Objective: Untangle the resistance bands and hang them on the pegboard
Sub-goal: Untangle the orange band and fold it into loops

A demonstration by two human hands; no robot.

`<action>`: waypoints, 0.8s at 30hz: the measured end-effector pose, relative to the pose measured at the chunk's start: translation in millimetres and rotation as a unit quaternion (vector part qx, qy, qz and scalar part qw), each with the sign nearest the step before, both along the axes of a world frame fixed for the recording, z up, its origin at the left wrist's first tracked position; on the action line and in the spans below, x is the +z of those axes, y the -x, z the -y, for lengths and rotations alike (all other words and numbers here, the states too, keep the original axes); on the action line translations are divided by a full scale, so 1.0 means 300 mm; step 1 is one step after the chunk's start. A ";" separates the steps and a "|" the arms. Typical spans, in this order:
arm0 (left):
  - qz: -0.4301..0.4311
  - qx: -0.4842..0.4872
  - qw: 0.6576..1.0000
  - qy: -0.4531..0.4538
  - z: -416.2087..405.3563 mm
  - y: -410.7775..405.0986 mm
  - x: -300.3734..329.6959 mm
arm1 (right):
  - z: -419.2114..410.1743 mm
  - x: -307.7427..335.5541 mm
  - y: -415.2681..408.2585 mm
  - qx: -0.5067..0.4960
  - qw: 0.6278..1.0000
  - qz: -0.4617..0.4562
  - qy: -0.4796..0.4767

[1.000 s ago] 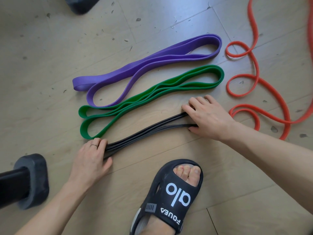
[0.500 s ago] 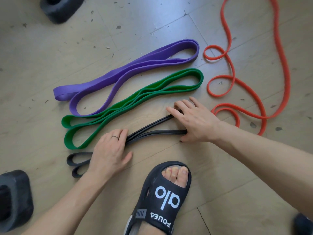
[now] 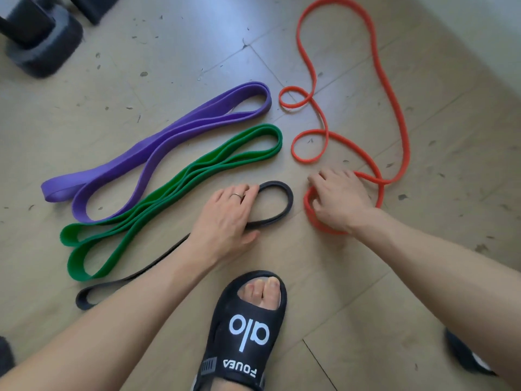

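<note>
On the floor at 3 o'clock, the right hand [image 3: 339,201] grasped the orange band [image 3: 392,108]; its crossings wanted easing apart slowly. The left hand [image 3: 225,218] pressed flat on the black band [image 3: 277,187], fingers straight.

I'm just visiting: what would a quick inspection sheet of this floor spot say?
Surface: wooden floor, speckled with debris.
Job's things: purple band, green band and black band folded side by side; orange band loose and looping.
Clutter: dark weight base.
Grips: left hand flat on the black band; right hand on the orange band.
Cables: nothing seen.
Surroundings: black sandal; no pegboard in view.
</note>
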State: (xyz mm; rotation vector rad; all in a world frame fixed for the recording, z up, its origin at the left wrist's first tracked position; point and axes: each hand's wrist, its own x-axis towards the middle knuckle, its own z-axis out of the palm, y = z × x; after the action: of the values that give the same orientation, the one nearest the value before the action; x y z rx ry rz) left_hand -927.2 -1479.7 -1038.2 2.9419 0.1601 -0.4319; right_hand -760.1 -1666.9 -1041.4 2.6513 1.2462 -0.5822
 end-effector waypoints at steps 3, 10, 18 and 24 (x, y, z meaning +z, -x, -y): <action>0.006 -0.031 1.000 0.000 0.027 -0.054 0.038 | 0.043 0.023 -0.014 0.033 0.999 0.000 0.042; -0.010 -0.102 0.993 0.066 0.137 -0.218 0.254 | 0.175 0.200 -0.044 -0.098 0.993 -0.039 -0.044; -0.053 -0.171 0.973 0.148 0.304 -0.404 0.747 | 0.333 0.691 -0.063 -0.138 0.978 -0.030 -0.153; 0.017 -0.199 0.966 0.166 0.467 -0.466 1.063 | 0.455 1.091 0.019 -0.214 0.938 -0.053 -0.266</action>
State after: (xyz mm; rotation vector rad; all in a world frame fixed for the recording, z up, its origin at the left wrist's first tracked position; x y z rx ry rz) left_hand -787.3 -1619.8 -719.1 2.6356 -0.4710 -0.4118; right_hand -765.7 -1803.4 -714.0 3.4354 0.9476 -0.4989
